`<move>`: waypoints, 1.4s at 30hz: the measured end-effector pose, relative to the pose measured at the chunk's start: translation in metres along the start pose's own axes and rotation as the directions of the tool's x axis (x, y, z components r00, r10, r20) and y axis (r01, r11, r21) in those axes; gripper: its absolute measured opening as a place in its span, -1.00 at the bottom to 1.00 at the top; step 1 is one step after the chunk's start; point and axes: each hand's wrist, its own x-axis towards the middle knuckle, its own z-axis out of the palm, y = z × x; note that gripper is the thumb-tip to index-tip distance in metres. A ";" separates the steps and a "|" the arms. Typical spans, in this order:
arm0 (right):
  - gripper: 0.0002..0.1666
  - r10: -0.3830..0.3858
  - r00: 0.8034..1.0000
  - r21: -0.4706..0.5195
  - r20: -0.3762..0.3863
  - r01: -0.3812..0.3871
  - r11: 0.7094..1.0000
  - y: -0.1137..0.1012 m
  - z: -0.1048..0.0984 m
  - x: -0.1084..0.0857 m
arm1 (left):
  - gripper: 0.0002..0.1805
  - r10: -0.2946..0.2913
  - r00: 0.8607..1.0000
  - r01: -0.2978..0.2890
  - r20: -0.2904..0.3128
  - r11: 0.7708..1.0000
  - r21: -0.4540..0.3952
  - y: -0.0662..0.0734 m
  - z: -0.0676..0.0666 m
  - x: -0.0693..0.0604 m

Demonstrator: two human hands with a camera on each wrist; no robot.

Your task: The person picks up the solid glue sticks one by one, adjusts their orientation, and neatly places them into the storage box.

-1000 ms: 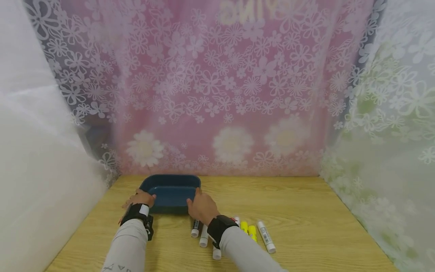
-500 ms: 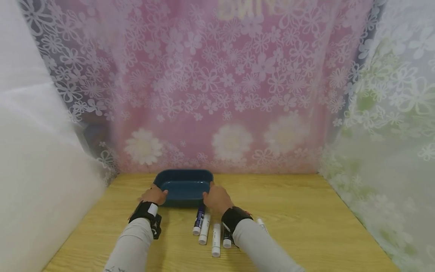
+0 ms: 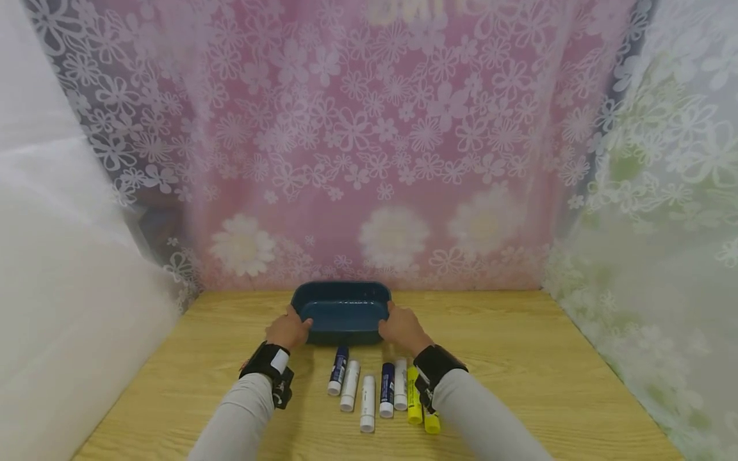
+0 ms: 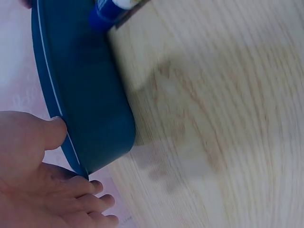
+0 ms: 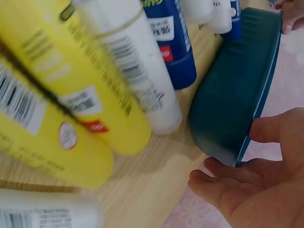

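Note:
A dark teal rectangular tray [image 3: 346, 337] stands at the back of the wooden table. My left hand [image 3: 290, 330] grips its left end, the thumb over the rim and the other fingers outside, as the left wrist view shows. At the opposite end my right hand [image 3: 405, 330] pinches the rim between thumb and fingers. Just in front of the tray lie several capped glue sticks: a blue one [image 3: 338, 371] almost at its wall, white ones [image 3: 368, 403], another blue one [image 3: 387, 390] and yellow ones [image 3: 414, 396]. My right wrist partly covers the rightmost yellow one.
Another white glue stick [image 5: 47, 209] shows at the lower left of the right wrist view; my right forearm hides it in the head view. A pink flowered curtain [image 3: 369, 160] hangs right behind the table, with pale sheets on both sides.
Both hands have slid the tray to the right along the back of the table, gripping it throughout. More glue sticks now show between my forearms. The sticks themselves stay in place.

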 end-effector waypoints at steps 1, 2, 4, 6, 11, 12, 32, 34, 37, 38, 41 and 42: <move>-0.27 0.013 1.000 0.003 0.003 -0.013 1.000 0.002 -0.002 0.000 | -0.19 0.003 1.000 -0.002 0.018 1.000 -0.018 0.006 -0.006 -0.006; -0.27 0.021 1.000 0.006 0.004 -0.021 1.000 0.004 -0.005 0.000 | -0.19 0.013 1.000 -0.012 0.022 1.000 -0.021 0.009 -0.007 -0.008; -0.26 0.050 0.999 0.012 0.017 -0.051 0.999 0.009 -0.009 -0.001 | -0.18 0.036 0.999 -0.036 0.021 0.999 -0.027 0.014 -0.008 -0.013; -0.25 0.067 0.998 0.007 0.021 -0.067 0.998 0.013 -0.012 -0.003 | -0.17 0.054 0.998 -0.054 0.013 0.998 -0.015 0.018 -0.006 -0.017; -0.24 0.094 0.995 -0.025 0.017 -0.093 0.995 0.025 -0.019 -0.007 | -0.16 0.104 0.994 -0.104 -0.032 0.995 0.005 0.023 0.007 -0.021; -0.24 0.095 0.995 -0.023 0.012 -0.094 0.995 0.028 -0.020 -0.007 | -0.16 0.117 0.992 -0.117 -0.040 0.993 0.003 0.024 0.009 -0.022; -0.24 0.065 0.997 0.027 -0.040 -0.064 0.998 0.054 -0.031 -0.035 | -0.14 0.225 0.957 -0.263 -0.181 0.939 -0.221 0.026 0.032 -0.042; -0.23 0.077 0.996 0.046 -0.039 -0.075 0.996 0.054 -0.031 -0.037 | -0.14 0.213 0.959 -0.255 -0.184 0.934 -0.250 0.025 0.036 -0.042; -0.22 0.080 0.996 0.053 -0.042 -0.077 0.996 0.054 -0.033 -0.038 | -0.13 0.193 0.962 -0.243 -0.194 0.929 -0.279 0.024 0.041 -0.042; -0.22 0.081 0.996 0.060 -0.045 -0.078 0.995 0.054 -0.033 -0.039 | -0.13 0.186 0.963 -0.237 -0.193 0.928 -0.288 0.024 0.042 -0.042; -0.22 0.089 0.995 0.083 -0.045 -0.085 0.993 0.055 -0.033 -0.040 | -0.13 0.170 0.965 -0.226 -0.199 0.923 -0.311 0.023 0.046 -0.044; -0.22 0.090 0.995 0.086 -0.046 -0.086 0.993 0.056 -0.032 -0.041 | -0.14 0.170 0.963 -0.232 -0.211 0.919 -0.319 0.023 0.047 -0.045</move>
